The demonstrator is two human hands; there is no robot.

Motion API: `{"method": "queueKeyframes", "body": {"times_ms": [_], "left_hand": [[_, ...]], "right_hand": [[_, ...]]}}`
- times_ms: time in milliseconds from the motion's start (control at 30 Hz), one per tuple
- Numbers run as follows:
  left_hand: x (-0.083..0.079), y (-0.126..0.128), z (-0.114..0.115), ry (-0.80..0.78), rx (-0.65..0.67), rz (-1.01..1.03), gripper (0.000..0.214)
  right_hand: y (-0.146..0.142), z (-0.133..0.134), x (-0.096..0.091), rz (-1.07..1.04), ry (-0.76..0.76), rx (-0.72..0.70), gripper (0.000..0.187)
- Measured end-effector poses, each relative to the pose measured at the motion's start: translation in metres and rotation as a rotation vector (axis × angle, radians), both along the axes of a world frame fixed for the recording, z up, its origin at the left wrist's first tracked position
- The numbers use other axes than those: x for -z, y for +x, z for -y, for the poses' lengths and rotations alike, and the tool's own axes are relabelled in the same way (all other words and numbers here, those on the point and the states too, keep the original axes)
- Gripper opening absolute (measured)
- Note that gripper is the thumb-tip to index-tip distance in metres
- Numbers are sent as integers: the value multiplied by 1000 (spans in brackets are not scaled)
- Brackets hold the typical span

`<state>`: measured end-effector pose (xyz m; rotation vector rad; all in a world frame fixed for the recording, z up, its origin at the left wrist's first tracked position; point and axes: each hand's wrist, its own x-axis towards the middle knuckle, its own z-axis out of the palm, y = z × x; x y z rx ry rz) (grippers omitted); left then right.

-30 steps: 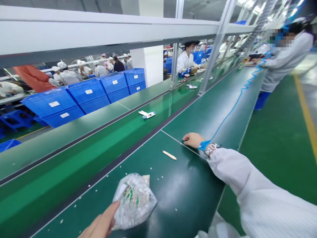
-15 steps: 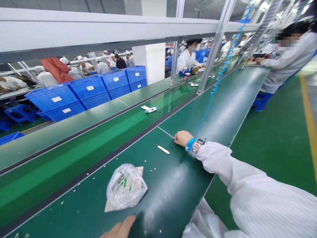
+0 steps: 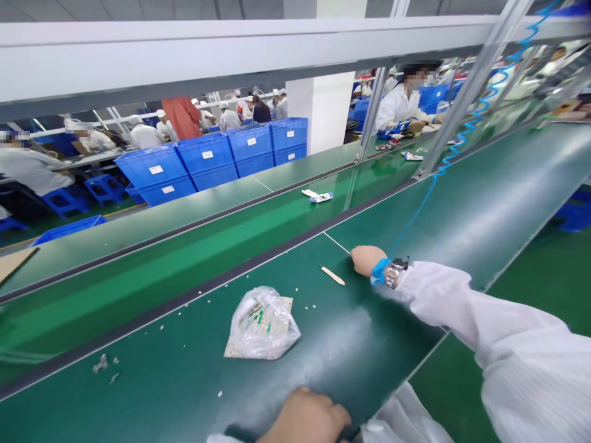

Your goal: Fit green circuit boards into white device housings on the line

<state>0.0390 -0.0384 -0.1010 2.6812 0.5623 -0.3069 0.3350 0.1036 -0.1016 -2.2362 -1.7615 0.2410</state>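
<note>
My right hand rests on the green workbench with its fingers curled into a fist; whatever may be inside is hidden. It wears a blue wrist strap and a metal watch. Just left of it lies a small pale wooden-looking stick with a dark tip. At the bottom edge, partly cut off, is my left hand, its fingers bent under and their grip hidden. Beyond that hand sits a clear plastic bag of small pale and green pieces, on a flat speckled sheet.
A green belt runs behind the bench, carrying white-and-blue parts. A coiled blue cord reaches the wrist strap. Small metal bits and white crumbs lie at left. Blue bins and co-workers are farther back.
The view has turned left, so the bench contents appear farther right. My left hand has come further into view, its fingers now bent rather than stretched. My right hand stays beside the stick.
</note>
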Motion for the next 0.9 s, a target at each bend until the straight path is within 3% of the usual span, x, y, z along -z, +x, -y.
{"method": "queueKeyframes", "body": {"times_ms": [200,367,500,600,700,800,900], "left_hand": [[20,6,6,84,83,69,17],[28,3,6,139,97,162,17],[25,1,3,142,82,184,20],[23,1,2,135,45,177,22],[20,1,2,126,-4,171,21],[19,-1,1,112,-24,163,21],[19,-1,1,94,-22,148,21]], "right_hand": [[5,8,0,52,-239,-20,22],[6,5,-3,45,-278,-26,22],[-3,3,-22,4,-250,-73,25],[-40,10,-45,-60,-178,-206,18],[-103,23,-63,-182,-97,-445,10],[-165,30,-65,-291,-51,-623,15],[-193,27,-54,-340,-32,-655,19]]}}
